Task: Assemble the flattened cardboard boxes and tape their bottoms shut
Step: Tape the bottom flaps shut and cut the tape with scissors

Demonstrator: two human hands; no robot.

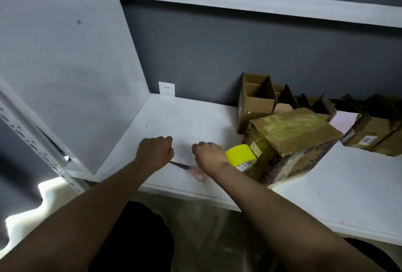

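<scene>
Presently, in the head view, both hands are over the white shelf (178, 117): the left hand (155, 152) has its fingers curled under, and whether it pinches anything cannot be told; the right hand (210, 155) is likewise curled, fingertips hidden, contents undetermined. Just right of the right wrist, touching it or nearly so, sits the yellow tape roll (240, 155), against the taped cardboard box (293, 141). Beneath and between the wrists lie scissors (187, 167), pink-handled. Beyond the box, well away from either hand, open cardboard boxes (256, 97) stand along the wall. Assessment: the cardboard should be light, stiff yet crushable; hold at edges and folds. The tape roll is rigid; grasp its rim.
</scene>
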